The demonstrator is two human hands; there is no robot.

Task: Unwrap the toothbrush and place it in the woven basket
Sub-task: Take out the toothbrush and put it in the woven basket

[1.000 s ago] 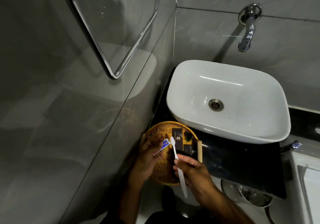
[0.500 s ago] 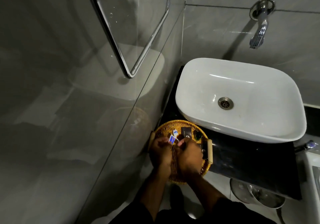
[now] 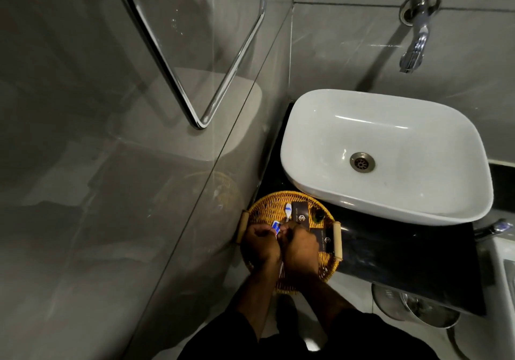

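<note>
On the far left, a chrome V-shaped rail (image 3: 195, 61) is fixed to the grey tiled wall (image 3: 83, 164). Lower and to the right, a round woven basket (image 3: 267, 203) with pale wooden handles sits on the black counter (image 3: 404, 262), beside the wall. The left hand (image 3: 260, 244) hovers over the basket's left part, fingers curled around a small blue and white wrapper (image 3: 276, 226). Just to its right, touching it, the right hand (image 3: 301, 245) is closed on the handle of the white toothbrush (image 3: 288, 211), whose head points to the far side above the basket. Dark packets (image 3: 301, 214) and a small dark bottle (image 3: 320, 215) lie in the basket's right half. Farther right, the white basin (image 3: 390, 125) rests on the counter, under a chrome tap (image 3: 415, 50) on the far wall.
</note>
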